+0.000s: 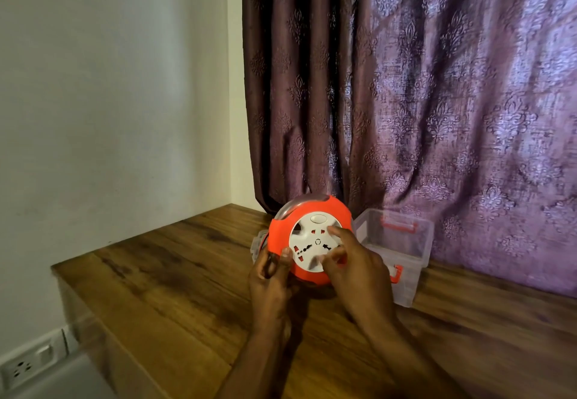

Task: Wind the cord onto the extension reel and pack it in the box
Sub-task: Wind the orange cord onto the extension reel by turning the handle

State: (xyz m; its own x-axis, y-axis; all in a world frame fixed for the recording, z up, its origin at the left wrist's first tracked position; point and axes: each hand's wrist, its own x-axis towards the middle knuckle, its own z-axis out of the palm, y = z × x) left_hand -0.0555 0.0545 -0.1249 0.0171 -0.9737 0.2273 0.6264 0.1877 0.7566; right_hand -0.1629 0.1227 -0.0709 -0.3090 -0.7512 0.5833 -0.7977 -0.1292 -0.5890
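Head camera looks down at an orange extension reel (282,236) held upright above a wooden surface (175,277), its white socket face (312,247) turned toward the viewer. No brand name, label or lettering can be read on the reel; the face shows only socket openings, some with orange shutters, and a white oval button (318,218) near the top.

The left hand (270,283) grips the reel's lower left rim, its thumb lying on the edge of the white face and its fingers curled round behind. The right hand (352,269) rests on the right side of the face, the forefinger stretched up toward the sockets while the other fingers (335,258) are bent and blurred; whether they pinch anything cannot be told. The cord itself cannot be made out.

Just behind and to the right of the reel stands a clear plastic box (406,261) with orange latches (396,273), resting on the surface against a purple patterned curtain (437,86). A white wall socket (22,367) sits at the lower left, without legible markings.
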